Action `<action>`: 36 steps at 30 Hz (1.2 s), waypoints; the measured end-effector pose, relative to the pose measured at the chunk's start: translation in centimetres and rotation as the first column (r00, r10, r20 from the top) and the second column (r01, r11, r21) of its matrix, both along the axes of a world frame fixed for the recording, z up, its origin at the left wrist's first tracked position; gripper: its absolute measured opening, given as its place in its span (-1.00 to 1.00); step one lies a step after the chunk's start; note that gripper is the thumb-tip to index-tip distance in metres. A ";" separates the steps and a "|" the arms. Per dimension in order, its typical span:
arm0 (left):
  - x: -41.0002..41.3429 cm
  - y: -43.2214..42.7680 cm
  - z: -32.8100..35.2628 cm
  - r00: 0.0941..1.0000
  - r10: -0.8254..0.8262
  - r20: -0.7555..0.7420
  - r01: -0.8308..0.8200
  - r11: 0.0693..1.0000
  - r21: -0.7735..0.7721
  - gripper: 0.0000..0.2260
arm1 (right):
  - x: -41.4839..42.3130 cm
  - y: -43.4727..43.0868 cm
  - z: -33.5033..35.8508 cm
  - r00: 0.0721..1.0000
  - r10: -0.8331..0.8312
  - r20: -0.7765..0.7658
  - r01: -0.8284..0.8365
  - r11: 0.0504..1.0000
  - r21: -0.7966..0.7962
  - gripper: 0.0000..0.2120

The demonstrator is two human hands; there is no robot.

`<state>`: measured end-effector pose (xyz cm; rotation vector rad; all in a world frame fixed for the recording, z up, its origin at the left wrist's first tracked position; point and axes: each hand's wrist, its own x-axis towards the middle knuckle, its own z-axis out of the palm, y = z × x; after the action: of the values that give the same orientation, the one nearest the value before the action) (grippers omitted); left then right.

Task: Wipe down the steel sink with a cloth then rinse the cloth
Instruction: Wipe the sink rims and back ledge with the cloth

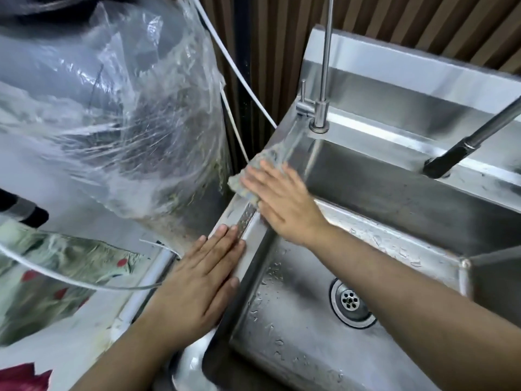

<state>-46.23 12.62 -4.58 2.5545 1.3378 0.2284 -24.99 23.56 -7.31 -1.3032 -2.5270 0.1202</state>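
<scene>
The steel sink [380, 187] is filling the right half of the frame, its basin wet with drops. A clear plastic bag [112, 108] is bulging in the upper left. The left hand [197, 280] is lying flat on the sink's left rim, fingers straight, holding nothing. The right hand [282, 201] is pressing with straight fingers on the grey cloth [238, 182], which is lying on the same rim at the centre, just below a thin tap [320, 108].
</scene>
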 end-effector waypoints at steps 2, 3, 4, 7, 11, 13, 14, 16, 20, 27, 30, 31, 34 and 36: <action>0.1 0.1 0.0 1.000 0.002 -0.005 -0.002 1.000 0.003 -0.52 | 0.7 -0.2 0.2 0.995 0.091 0.033 -0.089 0.995 -0.045 -0.53; 0.1 0.2 -0.1 1.000 0.003 -0.006 -0.003 1.000 0.008 -0.52 | 1.3 0.8 0.5 0.995 0.085 0.053 -0.081 0.993 -0.082 -0.53; 0.1 0.2 -0.1 1.000 0.002 -0.010 -0.002 1.000 0.013 -0.52 | 2.0 2.2 0.8 0.997 0.032 0.077 -0.022 0.992 -0.121 -0.53; 0.2 0.1 -0.1 1.000 0.001 -0.008 -0.001 1.000 0.024 -0.52 | 2.7 5.3 1.4 0.969 -0.218 0.114 0.230 0.968 -0.105 -0.54; 0.1 0.0 -0.2 1.000 0.006 0.005 -0.006 1.000 0.023 -0.52 | -0.9 -0.4 0.5 0.993 -0.093 0.067 0.095 0.995 -0.018 -0.51; 0.1 0.1 -0.3 1.000 0.008 0.001 -0.008 1.000 0.024 -0.51 | -0.6 -2.0 0.4 0.999 0.039 0.028 -0.037 0.997 -0.064 -0.53; 0.1 0.1 -0.3 1.000 0.005 0.003 -0.005 1.000 0.022 -0.51 | 0.2 -1.3 0.7 0.994 0.090 0.058 -0.084 0.992 -0.094 -0.53; 0.2 0.1 -0.3 1.000 0.003 0.011 -0.003 1.000 0.023 -0.51 | 2.0 1.7 1.2 0.993 0.031 0.117 -0.016 0.992 -0.128 -0.53; 0.3 0.0 -0.2 1.000 0.010 0.017 -0.010 1.000 0.024 -0.52 | 2.7 6.6 2.0 0.934 -0.334 0.128 0.353 0.920 -0.172 -0.54; 0.1 0.2 -0.2 0.999 -0.007 0.038 0.006 1.000 0.012 -0.51 | 0.2 -0.6 1.9 0.993 0.079 0.085 -0.070 0.992 -0.103 -0.54; 0.0 0.1 -0.1 0.999 -0.006 0.043 0.005 1.000 0.013 -0.51 | 2.0 5.0 2.8 0.964 -0.064 0.258 0.068 0.998 -0.007 -0.55; 0.0 -0.1 0.0 0.999 -0.002 0.041 0.001 1.000 0.016 -0.52 | 2.5 6.8 3.1 0.939 -0.126 0.319 0.122 0.992 0.033 -0.55; -0.5 -1.3 0.1 0.998 0.017 0.054 -0.018 1.000 0.008 -0.52 | 3.3 9.7 2.4 0.915 -0.237 0.327 0.232 0.971 0.053 -0.53; -1.1 -2.5 0.3 0.997 0.041 0.067 -0.041 0.999 -0.011 -0.52 | 2.7 9.0 1.7 0.938 -0.297 0.181 0.302 0.953 -0.002 -0.55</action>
<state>-47.34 10.07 -4.31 2.4903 1.3642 0.3113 -22.24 32.54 -5.57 -1.7652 -2.4375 -0.0265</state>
